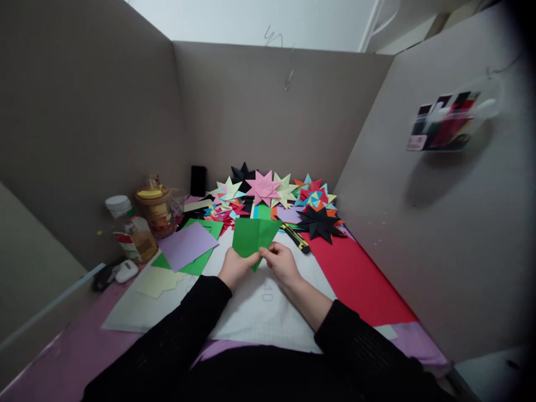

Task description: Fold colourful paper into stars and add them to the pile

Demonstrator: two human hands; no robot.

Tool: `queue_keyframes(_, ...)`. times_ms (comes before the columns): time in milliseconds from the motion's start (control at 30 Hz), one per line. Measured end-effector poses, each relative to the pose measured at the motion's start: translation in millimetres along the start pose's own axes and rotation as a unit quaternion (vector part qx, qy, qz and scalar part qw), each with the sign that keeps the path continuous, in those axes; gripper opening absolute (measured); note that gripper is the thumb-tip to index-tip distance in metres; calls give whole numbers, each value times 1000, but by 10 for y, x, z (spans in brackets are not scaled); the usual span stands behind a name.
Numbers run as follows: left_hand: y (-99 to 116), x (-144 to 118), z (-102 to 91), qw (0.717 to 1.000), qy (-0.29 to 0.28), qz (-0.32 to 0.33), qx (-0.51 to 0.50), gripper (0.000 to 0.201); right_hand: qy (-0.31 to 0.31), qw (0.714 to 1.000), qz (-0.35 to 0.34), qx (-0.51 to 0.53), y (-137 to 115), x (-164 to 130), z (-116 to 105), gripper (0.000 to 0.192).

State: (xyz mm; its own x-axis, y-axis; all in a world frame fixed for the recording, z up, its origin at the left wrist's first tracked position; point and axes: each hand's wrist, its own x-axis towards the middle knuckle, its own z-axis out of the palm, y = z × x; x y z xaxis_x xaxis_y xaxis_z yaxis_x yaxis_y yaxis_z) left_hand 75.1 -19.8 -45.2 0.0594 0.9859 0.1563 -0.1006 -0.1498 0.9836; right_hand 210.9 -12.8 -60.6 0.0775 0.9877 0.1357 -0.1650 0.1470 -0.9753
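Presently, left hand [237, 268] and right hand [280, 262] pinch green paper [253, 235] at lower end, fingers closed; cutter [296, 239] right of green paper, pink star [263, 188] beyond.

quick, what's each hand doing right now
Left hand: closed, holding the green, creased paper piece by its lower part.
Right hand: closed, pinching the same piece.

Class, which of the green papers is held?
The creased green piece, pinched by the left hand and right hand; other greens, like the sheet partly under the lavender paper, lie unheld.
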Motion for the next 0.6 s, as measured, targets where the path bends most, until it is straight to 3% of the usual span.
queue_keyframes(133, 21, 2, -18, 998, -49, -24, 22, 49, 56, 991, 24, 120, -115, 85, -84, 44)
queue_keyframes(267, 13, -9, -45, 993, -93, -50, 52, 48, 97, 979, 6, 181, -310, 239, -340, 43)
queue_keyframes(400, -4, -6, -71, 994, -72, -47, 66, 46, 151, 967, -1, 206, -370, 292, -455, 40)
queue_keyframes(467, -6, 9, -77, 998, -37, -32, 50, 48, 122, 974, 11, 188, -311, 234, -364, 37)
queue_keyframes(600, 13, 22, -66, 999, -23, 0, 37, 46, -49, 993, 80, 75, -116, 52, -71, 36)
